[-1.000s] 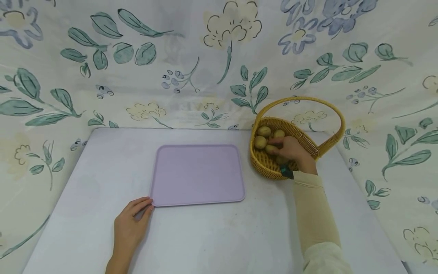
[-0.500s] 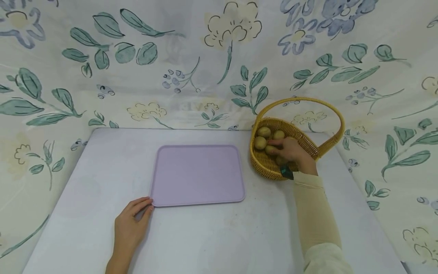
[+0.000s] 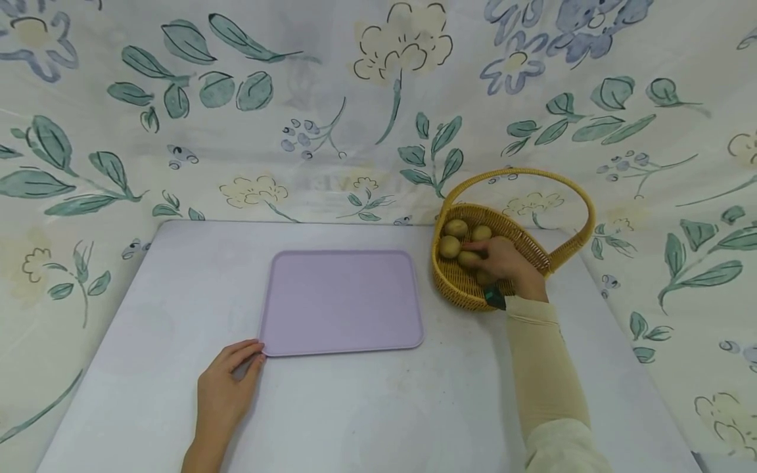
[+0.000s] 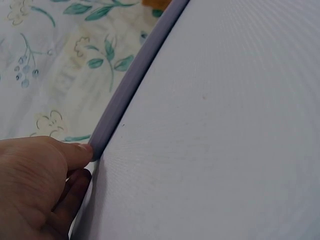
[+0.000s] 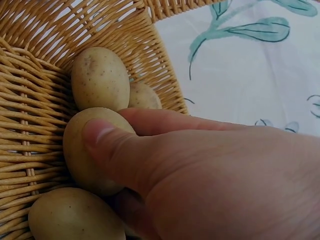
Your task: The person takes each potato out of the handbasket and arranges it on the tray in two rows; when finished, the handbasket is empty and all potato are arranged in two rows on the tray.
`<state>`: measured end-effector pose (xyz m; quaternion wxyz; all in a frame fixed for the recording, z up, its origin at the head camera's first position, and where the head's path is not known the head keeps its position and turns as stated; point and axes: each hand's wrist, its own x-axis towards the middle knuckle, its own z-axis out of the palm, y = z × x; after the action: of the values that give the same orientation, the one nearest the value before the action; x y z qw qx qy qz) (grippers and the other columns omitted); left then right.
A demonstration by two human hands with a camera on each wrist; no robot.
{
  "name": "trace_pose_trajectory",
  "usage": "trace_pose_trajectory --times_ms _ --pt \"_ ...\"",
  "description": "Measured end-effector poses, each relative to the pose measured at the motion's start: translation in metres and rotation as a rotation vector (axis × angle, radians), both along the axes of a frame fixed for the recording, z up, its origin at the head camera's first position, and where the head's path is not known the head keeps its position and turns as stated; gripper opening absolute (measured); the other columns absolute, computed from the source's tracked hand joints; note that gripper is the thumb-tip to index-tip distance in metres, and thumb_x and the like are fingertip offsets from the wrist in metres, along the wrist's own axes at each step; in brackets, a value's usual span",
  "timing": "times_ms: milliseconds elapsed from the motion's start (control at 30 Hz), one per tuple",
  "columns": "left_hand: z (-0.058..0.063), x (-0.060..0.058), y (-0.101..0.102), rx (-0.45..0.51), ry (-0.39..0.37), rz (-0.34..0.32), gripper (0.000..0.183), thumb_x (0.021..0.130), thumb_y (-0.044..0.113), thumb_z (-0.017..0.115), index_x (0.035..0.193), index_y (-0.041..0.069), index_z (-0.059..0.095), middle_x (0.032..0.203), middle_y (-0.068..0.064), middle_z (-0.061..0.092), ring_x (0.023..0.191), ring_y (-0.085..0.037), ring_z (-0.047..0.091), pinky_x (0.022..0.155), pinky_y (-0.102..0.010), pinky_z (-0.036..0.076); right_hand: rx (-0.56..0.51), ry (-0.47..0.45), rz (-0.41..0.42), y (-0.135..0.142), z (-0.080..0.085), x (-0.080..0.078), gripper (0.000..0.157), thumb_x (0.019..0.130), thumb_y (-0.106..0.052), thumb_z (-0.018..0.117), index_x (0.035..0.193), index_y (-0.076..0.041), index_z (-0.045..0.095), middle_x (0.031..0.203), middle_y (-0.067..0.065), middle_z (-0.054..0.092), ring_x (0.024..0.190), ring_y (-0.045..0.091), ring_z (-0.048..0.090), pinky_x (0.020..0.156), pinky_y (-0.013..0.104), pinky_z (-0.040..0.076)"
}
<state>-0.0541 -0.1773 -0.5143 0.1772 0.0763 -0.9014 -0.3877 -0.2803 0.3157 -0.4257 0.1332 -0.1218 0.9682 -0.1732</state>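
Toward the right of the head view, a yellow wicker basket (image 3: 452, 292) with a tall handle has several potatoes (image 3: 449, 247) in it. My right hand (image 3: 510, 259) reaches inside and holds one potato (image 5: 80, 155), the thumb lying across it in the right wrist view. Other potatoes (image 5: 100, 77) lie close around that one, and the fingers' far side is hidden. At the near left corner of a pale purple tray (image 3: 343, 302), my left hand (image 3: 223, 387) pinches the rim between thumb and fingers. Nothing lies on the tray, which rests flat on the table.
The white table (image 3: 367, 407) carries the tray in its middle and the basket at its back right. A cloth (image 3: 331, 92) printed with flowers and leaves hangs behind and along both sides. The basket handle (image 3: 582, 230) arches above the right hand.
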Motion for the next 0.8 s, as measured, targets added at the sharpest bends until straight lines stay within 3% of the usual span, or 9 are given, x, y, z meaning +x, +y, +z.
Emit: trace_pose_trajectory --times_ms 433,800 --pt "0.0 -0.001 0.0 0.013 -0.015 0.002 0.019 0.086 0.001 0.079 0.104 0.007 0.079 0.114 -0.007 0.076 0.112 -0.035 0.069 0.093 0.011 0.024 -0.039 0.001 -0.017 0.0 0.008 0.009 0.038 0.101 -0.03 0.066 0.137 -0.018 0.066 0.131 0.019 0.068 0.123 0.035 0.06 0.111 0.054 0.046" --pt "0.002 -0.001 -0.001 0.018 -0.035 0.013 0.019 0.086 0.003 0.079 0.105 0.007 0.079 0.115 -0.006 0.076 0.113 -0.032 0.069 0.093 0.009 0.024 -0.136 0.058 -0.092 -0.001 0.039 0.033 0.049 0.101 -0.035 0.065 0.144 -0.013 0.059 0.14 0.017 0.064 0.13 0.037 0.057 0.111 0.057 0.045"
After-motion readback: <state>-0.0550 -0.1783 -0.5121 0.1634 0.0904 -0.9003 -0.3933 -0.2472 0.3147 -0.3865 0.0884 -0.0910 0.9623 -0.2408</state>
